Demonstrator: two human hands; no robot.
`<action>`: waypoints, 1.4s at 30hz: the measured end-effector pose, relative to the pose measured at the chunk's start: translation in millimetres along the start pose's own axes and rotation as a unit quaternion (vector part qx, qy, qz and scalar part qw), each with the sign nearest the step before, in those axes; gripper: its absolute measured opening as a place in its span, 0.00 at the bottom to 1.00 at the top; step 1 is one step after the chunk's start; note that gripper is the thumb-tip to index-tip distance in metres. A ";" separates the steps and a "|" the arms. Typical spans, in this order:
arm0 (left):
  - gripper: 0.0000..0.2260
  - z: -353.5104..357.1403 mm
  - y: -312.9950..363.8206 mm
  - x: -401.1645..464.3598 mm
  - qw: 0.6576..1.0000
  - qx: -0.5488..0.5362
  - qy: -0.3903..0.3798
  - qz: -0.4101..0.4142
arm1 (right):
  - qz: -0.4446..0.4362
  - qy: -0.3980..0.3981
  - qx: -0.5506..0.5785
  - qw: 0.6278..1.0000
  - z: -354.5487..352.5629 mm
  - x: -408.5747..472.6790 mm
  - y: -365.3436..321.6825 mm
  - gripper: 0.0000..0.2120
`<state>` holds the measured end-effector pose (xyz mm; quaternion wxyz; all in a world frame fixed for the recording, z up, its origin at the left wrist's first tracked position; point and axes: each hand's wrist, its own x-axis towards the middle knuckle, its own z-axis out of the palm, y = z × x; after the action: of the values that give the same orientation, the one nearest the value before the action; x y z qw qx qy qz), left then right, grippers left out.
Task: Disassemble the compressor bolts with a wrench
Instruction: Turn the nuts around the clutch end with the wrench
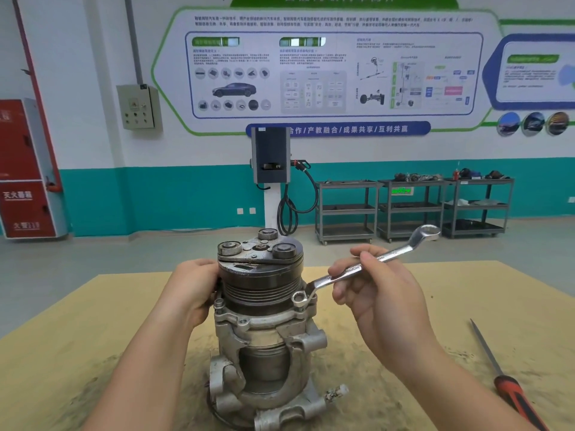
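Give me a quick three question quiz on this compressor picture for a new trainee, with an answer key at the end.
1. True or false: the left hand grips the pulley of the compressor.
2. Which tool does the right hand hold? A) ring wrench B) file C) hammer
3. Fill in: the lower ring of the ring wrench sits at a ___ on the compressor's right flange.

Key: 1 true. 2 A; the file with the red handle lies on the table. 3 bolt.
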<state>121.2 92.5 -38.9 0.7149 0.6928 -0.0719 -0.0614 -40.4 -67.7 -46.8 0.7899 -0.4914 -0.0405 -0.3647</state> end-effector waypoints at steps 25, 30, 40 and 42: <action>0.05 -7.1 -5.9 7.3 0.999 -0.008 0.001 0.041 | -0.063 0.002 -0.029 0.998 4.0 -8.4 3.8 0.08; 0.06 -8.8 -5.0 7.6 0.998 -0.032 -0.051 -0.006 | 0.141 -0.009 0.071 0.987 -2.7 7.1 -2.8 0.09; 0.06 -12.6 -3.9 10.9 0.995 -0.031 -0.089 -0.011 | 0.153 -0.055 0.031 0.986 -4.1 5.2 9.4 0.08; 0.04 -14.0 -4.8 11.6 0.994 -0.050 -0.091 -0.023 | 0.151 -0.054 0.022 0.987 -2.2 1.5 17.0 0.08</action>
<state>135.3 103.9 -43.9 0.7373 0.6495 -0.1177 -0.1438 -29.4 -66.0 -60.0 0.8435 -0.4929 -0.0165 -0.2129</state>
